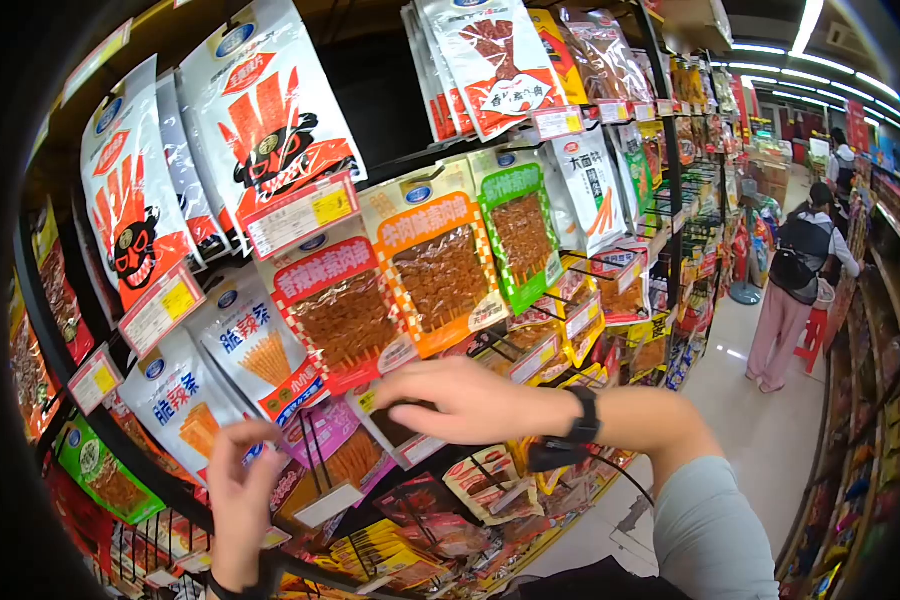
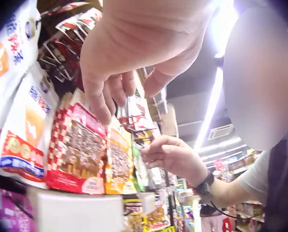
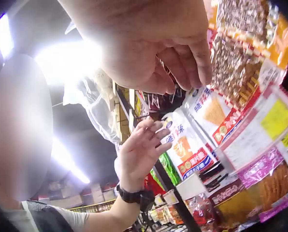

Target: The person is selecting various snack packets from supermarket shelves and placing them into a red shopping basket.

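My left hand (image 1: 242,480) is raised in front of the hanging snack packets, fingers loosely bent and holding nothing. Closest to it is a white packet of spicy strips (image 1: 175,400). My right hand (image 1: 460,398) reaches across just below a red-bordered packet (image 1: 335,305) and an orange one (image 1: 437,262), its fingers relaxed with nothing between them. In the left wrist view the right hand (image 2: 170,157) shows loosely bent fingers, apart from the packets. The right wrist view has the left hand (image 3: 141,152) with spread fingers beside the white packets (image 3: 185,142).
Price tags (image 1: 303,215) stick out in front of the hooks. A green packet (image 1: 518,228) hangs right of the orange one. Purple packets (image 1: 345,445) hang below. On the right runs an aisle (image 1: 715,400) where a person with a backpack (image 1: 802,255) stands by another shelf.
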A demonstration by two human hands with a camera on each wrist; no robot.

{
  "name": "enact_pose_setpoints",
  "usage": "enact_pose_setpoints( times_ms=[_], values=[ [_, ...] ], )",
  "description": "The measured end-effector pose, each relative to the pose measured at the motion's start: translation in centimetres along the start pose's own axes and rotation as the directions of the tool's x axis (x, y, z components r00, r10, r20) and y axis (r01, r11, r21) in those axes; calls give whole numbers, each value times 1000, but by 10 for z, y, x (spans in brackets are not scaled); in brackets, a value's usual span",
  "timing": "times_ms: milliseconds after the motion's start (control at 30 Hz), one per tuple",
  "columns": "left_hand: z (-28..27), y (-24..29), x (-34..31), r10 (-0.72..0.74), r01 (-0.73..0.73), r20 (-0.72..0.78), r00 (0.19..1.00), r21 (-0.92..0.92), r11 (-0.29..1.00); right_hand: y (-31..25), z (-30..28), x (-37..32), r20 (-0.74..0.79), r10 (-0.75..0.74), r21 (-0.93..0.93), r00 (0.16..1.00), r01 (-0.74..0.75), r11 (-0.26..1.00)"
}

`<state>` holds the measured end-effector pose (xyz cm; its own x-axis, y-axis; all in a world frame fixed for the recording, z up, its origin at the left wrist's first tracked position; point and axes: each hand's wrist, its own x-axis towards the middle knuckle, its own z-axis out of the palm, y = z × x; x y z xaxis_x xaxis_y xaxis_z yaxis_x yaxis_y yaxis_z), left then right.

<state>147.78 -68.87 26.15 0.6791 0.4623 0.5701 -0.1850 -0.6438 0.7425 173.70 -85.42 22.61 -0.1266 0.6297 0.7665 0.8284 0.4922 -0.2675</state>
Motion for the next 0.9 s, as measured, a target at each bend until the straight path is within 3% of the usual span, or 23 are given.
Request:
enact_pose_setpoints(
  times_ms=[33,67,167,233,267,300,367,433,467,567,667,767,800,900],
  values=[
    [13,4,-8,16,-13,45,999,-66,998,-1,-11,-20,-68,7,-18,998,-8,1000],
    [23,4,-14,60,-44,136,989,-119,992,-5,-26,-37,-65,143,21,988,-142,990],
    [69,16,-22,62,-31,281,958,-112,993,11,-63,-83,-212,198,-85,957,-219,972],
    [102,25,-16,97,-65,399,912,-91,994,24,-95,-107,-270,313,-135,911,-357,924],
    [124,28,-15,35,53,406,913,-205,977,34,-113,-116,-282,381,-108,880,-424,899],
    [138,23,1,212,-193,508,835,-91,977,48,-132,-124,-341,319,-169,884,-392,904],
    [183,34,14,171,-141,530,831,-97,985,88,-170,-140,-464,257,-202,848,-383,901],
    [233,39,32,112,7,532,839,-217,976,122,-211,-151,-563,371,-35,739,-469,882],
    [257,42,45,103,30,533,840,-235,972,134,-232,-155,-584,377,-44,719,-491,870],
    [325,45,91,90,53,509,856,-258,965,200,-285,-172,-645,232,-202,728,-456,867],
    [385,35,147,67,20,420,905,-200,980,232,-313,-163,-617,318,15,720,-394,919],
    [431,24,204,-53,97,304,951,-131,987,257,-323,-159,-550,372,92,748,-389,917],
    [438,36,215,-91,133,295,951,-127,983,268,-322,-159,-601,294,-82,743,-423,902],
    [459,52,239,-160,204,276,948,-137,969,268,-319,-152,-513,462,197,724,-424,884]
  ],
)
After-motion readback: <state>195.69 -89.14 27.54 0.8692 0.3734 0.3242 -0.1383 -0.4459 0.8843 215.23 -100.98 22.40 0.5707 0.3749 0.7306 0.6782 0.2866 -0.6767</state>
